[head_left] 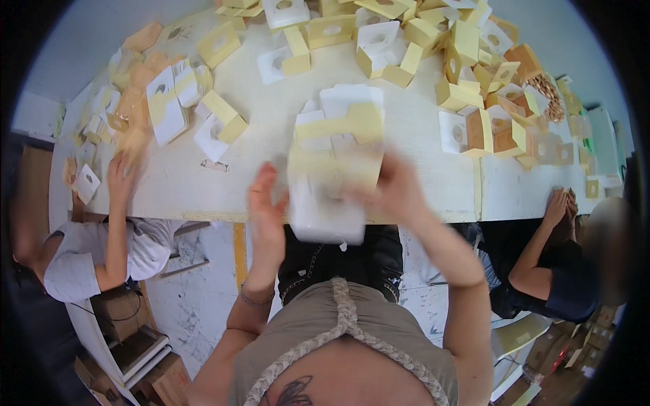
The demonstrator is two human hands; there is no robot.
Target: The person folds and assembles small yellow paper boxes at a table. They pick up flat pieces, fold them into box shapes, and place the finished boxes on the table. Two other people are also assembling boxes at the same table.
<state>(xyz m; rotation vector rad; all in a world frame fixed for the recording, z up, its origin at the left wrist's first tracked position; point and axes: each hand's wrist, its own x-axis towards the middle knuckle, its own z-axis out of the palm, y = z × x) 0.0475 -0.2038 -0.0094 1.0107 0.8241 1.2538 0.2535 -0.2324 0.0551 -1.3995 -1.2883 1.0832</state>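
In front of me, a pale yellow and white flat cardboard box blank (336, 162) overlaps the table's near edge, its lower part blurred by movement. My left hand (267, 206) is beside its left edge, fingers stretched up and thumb apart, holding nothing. At the right edge, my right hand (393, 186) has its fingers curled over the cardboard; they are partly smeared by motion. Whether one blank or several lie together here, I cannot tell. Beyond to the left stands a part-folded yellow box (227, 116) with a white flap.
Many folded yellow boxes (467, 44) are heaped along the white table's (257, 101) far side and right. Flat blanks (166, 101) lie in a stack at the left. One co-worker's hand (122, 176) is at the left, another's hands (560, 203) at the right edge.
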